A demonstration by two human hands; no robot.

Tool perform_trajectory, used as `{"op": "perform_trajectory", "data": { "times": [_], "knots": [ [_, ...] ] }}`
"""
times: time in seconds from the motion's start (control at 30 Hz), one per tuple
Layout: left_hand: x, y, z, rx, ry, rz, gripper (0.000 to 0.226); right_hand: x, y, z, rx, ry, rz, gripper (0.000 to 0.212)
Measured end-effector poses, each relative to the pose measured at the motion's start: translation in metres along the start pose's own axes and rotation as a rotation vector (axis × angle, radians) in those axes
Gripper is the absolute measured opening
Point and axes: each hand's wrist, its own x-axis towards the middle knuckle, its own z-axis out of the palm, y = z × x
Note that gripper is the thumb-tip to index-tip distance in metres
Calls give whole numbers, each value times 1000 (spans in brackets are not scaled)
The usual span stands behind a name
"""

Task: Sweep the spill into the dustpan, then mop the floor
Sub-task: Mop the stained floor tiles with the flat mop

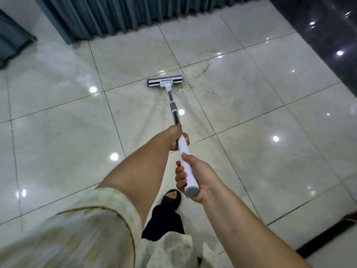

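Observation:
A flat mop with a grey and white head [164, 81] lies on the glossy cream tile floor [58, 142], its metal pole running back to a white handle [185, 157]. My left hand [174, 138] grips the upper part of the white handle. My right hand [195, 176] grips the handle's end near its grey cap. A trail of small yellow-green grains, the spill [201, 72], lies scattered just right of the mop head and curves away toward the back right. No dustpan is in view.
Teal curtains [119, 14] hang along the back wall down to the floor. A dark glossy floor strip [328, 35] borders the tiles at the right. My sandalled foot [172, 197] stands below the hands.

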Motion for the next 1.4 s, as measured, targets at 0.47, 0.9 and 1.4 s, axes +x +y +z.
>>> {"op": "perform_trajectory", "data": {
  "times": [0.47, 0.9, 1.4],
  "knots": [
    [-142, -243, 96, 122, -34, 5, 32, -168, 162, -172, 72, -9, -44, 21],
    [-137, -225, 128, 41, 46, 2, 44, -178, 124, -179, 33, -63, -62, 18],
    [39, 64, 145, 34, 43, 24, 39, -21, -149, -57, -82, -17, -63, 26]
  ]
}}
